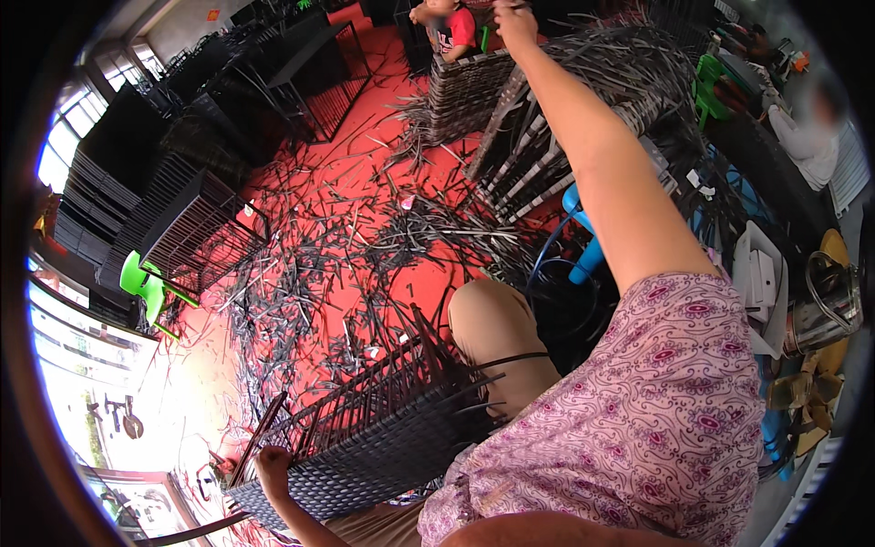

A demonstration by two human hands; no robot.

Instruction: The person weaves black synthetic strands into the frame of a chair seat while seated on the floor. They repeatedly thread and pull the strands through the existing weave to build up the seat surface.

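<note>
A half-woven dark wicker panel on a metal frame [365, 447] lies tilted across my lap, with loose strip ends sticking up from its upper edge. My left hand [272, 467] grips the panel's lower left corner. My right arm stretches far up and away, and my right hand [515, 22] is closed in a fist around a thin dark weaving strip [519, 359]. The strip shows near my knee, and most of its run along my arm is hard to make out.
The red floor [365, 182] is littered with dark strip offcuts. Black metal frames [196, 232] stand at the left beside a green plastic chair [144, 284]. A woven piece [465, 91] with a child behind it stands at the top. A blue stool [583, 255], a metal kettle [825, 305] and another person [807, 137] are at the right.
</note>
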